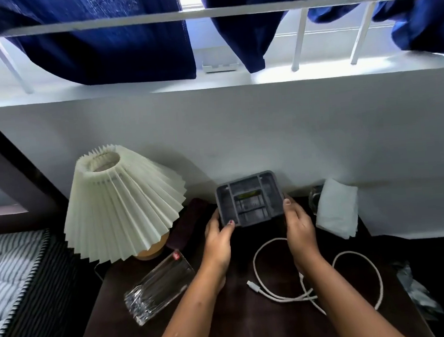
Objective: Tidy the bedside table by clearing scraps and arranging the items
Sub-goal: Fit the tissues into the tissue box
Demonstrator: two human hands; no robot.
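Observation:
I hold a grey plastic tray (249, 198) with several compartments above the back of the dark bedside table (243, 327), tilted so its underside ribs face me. My left hand (218, 242) grips its lower left corner and my right hand (300, 228) grips its right edge. A white charging cable (320, 291) lies looped on the table under my right forearm. A clear drinking glass (159, 289) lies on its side at the left. A white tissue (337, 208) leans at the back right, partly covering a glass object (314, 199).
A lamp with a pleated cream shade (122, 204) stands at the table's back left, with a dark purple cloth (191, 224) beside it. A crumpled clear wrapper (417, 291) lies off the right edge. A striped bed (10, 281) is at the left, a white wall behind.

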